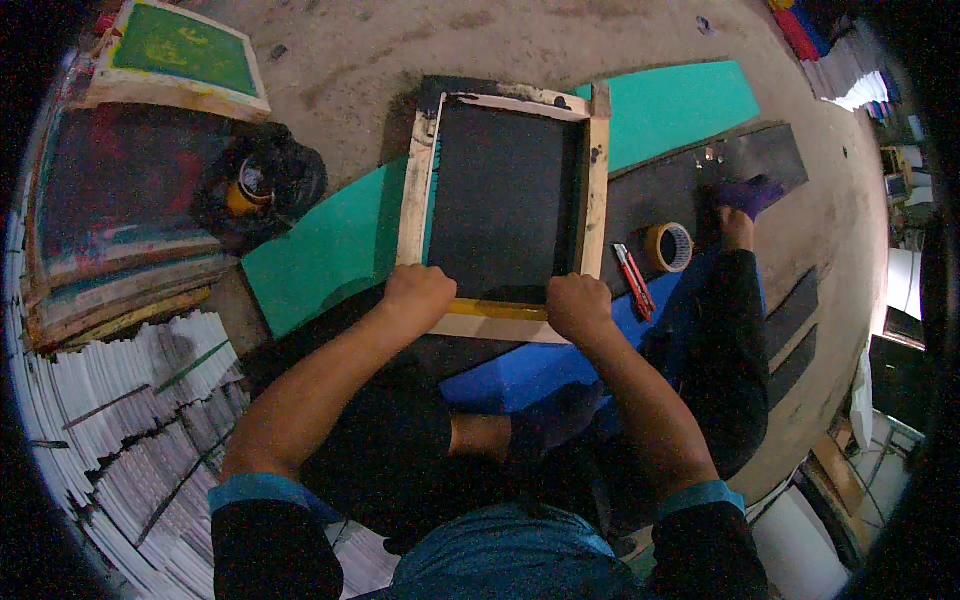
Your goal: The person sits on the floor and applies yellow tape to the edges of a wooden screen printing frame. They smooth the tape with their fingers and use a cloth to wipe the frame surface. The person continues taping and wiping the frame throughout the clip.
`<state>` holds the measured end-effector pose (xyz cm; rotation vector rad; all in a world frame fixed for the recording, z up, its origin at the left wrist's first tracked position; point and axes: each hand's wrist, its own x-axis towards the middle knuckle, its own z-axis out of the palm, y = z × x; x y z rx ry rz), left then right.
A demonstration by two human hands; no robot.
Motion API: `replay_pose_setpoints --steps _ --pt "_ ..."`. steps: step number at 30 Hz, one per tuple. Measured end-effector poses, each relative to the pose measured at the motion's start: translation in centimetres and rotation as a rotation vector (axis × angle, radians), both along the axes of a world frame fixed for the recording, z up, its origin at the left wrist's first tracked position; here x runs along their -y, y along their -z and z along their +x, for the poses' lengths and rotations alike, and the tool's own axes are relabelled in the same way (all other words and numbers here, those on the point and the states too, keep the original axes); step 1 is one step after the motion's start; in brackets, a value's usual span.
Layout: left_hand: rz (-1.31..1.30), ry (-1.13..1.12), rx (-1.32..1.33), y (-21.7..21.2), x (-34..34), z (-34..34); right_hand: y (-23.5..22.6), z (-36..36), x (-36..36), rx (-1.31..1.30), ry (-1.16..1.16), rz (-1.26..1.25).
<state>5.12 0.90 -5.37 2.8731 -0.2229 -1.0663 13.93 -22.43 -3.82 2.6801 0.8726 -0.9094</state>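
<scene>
Both hands are clamping on the near end of a wooden frame (594,200), the left hand (421,298) at its near left corner and the right hand (580,308) at its near right corner. They are staying apart from each other, with a yellow strip (500,309) showing between them. I cannot tell whether the fingers are also pressing on this strip. The frame is lying in front of the person, partly over a green sheet (685,112). The step in hand seems to be steadying or handling the frame; the next move, I judge, is calling for an even grip on both corners, so that the frame is not twisting.

The frame is showing pale, straight wood with black stains, and its far left corner is looking almost wholly black. Inside it, a dark panel (508,200) is looking flat and matt. To the right, a red cutter (633,280) is lying beside a round tape roll (655,248), while a smooth blue sheet (520,375) is spreading below the frame.
</scene>
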Motion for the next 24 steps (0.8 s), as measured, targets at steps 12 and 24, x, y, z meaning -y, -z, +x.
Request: replay_pose_setpoints --steps 12,24 --pt "0.059 0.063 0.017 0.0 -0.4 0.8 -0.6 1.5 -1.4 -0.055 0.02 -0.061" --pt "0.101 0.109 0.086 -0.2 -0.1 0.6 -0.9 1.7 -0.8 -0.002 0.005 -0.076"
